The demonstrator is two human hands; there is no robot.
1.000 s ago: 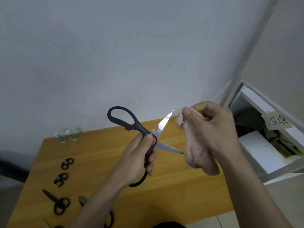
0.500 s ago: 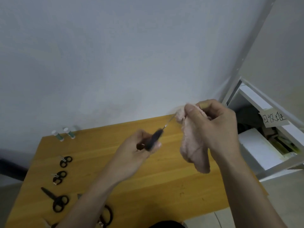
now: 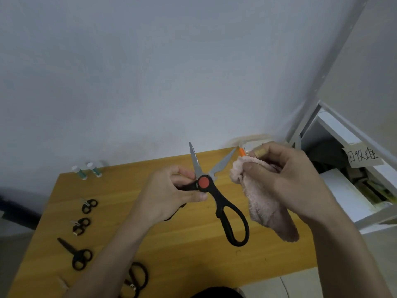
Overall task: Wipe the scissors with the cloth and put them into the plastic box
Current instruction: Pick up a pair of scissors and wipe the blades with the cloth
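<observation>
The left hand (image 3: 169, 196) holds the big black-handled scissors (image 3: 211, 190) in the air above the bench (image 3: 193, 261), thumb and curled fingers pinching the handle just beside the red pivot. One handle loop hangs free below and to the right of the thumb; the other is mostly hidden behind the palm. The blades are splayed open in a V, points up toward the wall, the left blade serrated along its edge.

The right hand (image 3: 285, 179) grips the pink cloth (image 3: 266, 203), thumb and fingers curled round a bunched fold of it, the rest of the cloth hanging down below the hand. The bunched end sits just beside the right blade; whether it touches the metal I cannot tell.

The bench is a yellow wooden top set against a pale wall. Near its far left corner stand two small white-capped bottles (image 3: 87, 171). Along its left edge lie several smaller black scissors (image 3: 80, 225), with another pair (image 3: 136, 278) at the near edge, partly hidden by the left forearm. Beyond the right edge is a white shelf unit (image 3: 352, 198) carrying a handwritten paper label (image 3: 363, 157). An orange-tipped object (image 3: 241, 152) shows just behind the cloth at the far edge.
</observation>
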